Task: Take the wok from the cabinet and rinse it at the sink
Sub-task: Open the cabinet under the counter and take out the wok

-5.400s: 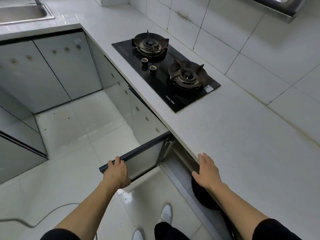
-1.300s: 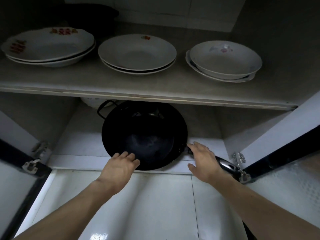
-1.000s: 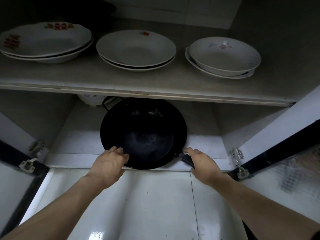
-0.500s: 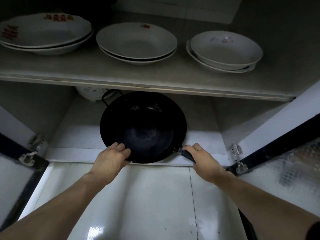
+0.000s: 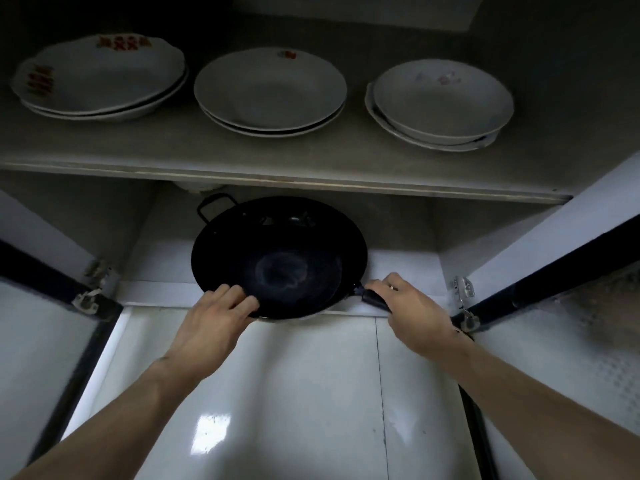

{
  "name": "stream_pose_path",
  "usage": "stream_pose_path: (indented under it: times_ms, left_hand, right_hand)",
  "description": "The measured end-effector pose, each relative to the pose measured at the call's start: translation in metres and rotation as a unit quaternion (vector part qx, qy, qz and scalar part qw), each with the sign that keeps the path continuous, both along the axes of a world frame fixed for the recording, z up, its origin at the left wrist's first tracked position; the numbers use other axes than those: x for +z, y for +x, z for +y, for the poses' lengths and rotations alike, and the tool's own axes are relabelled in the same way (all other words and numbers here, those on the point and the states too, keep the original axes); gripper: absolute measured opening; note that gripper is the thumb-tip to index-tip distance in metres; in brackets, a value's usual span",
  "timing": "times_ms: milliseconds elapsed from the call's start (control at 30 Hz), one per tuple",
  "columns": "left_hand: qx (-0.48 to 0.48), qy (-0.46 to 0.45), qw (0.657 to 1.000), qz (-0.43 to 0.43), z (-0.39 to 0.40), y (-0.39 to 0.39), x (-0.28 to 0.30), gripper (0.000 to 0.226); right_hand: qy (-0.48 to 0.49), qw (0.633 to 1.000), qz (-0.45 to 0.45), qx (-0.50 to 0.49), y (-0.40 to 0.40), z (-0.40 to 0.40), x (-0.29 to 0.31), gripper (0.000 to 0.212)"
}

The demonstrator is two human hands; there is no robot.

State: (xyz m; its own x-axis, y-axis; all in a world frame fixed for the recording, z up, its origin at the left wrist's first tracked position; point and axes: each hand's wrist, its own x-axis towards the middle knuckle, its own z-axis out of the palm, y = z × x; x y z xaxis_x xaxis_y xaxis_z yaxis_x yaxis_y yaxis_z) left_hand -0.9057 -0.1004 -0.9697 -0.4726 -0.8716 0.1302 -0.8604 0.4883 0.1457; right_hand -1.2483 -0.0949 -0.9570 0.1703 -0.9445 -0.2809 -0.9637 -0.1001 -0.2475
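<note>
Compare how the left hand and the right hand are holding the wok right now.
The left hand grips the near rim of the wok, fingers curled over the edge into the bowl; the right hand wraps the long dark handle at the side. The left hand sits nearer the wok's middle; the right hand lies outside the rim. Both hold the wok at the cabinet's lower opening.

1. Black wok [image 5: 277, 258] in open cabinet's lower compartment, under shelf [image 5: 242, 157].
2. Left hand [image 5: 211, 327] gripping near rim.
3. Right hand [image 5: 412, 313] wrapped round handle [image 5: 372, 298].
4. Three stacks of plates [image 5: 270, 91] on shelf.
</note>
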Motion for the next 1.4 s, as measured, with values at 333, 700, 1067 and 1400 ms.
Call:
stream_pose_path:
  times_ms: [333, 700, 1067, 1400]
  left_hand:
    - [0.008, 0.132, 0.991, -0.003, 0.084, 0.015, 0.147, 0.017]
    - [0.018, 0.168, 0.985, 0.024, 0.187, 0.045, 0.369, 0.017]
    - [0.027, 0.121, 0.992, -0.018, 0.28, 0.04, 0.541, 0.013]
    - [0.063, 0.03, 0.996, -0.049, 0.338, 0.01, 0.662, 0.005]
  right_hand:
    - [0.134, 0.986, 0.034, 0.089, 0.009, 0.054, 0.158, 0.063]
    - [0.17, 0.981, 0.026, 0.094, 0.041, 0.139, 0.395, 0.061]
    - [0.14, 0.984, 0.013, 0.109, 0.041, 0.22, 0.548, 0.058]
    - [0.017, 0.988, -0.003, 0.152, 0.01, 0.261, 0.659, 0.053]
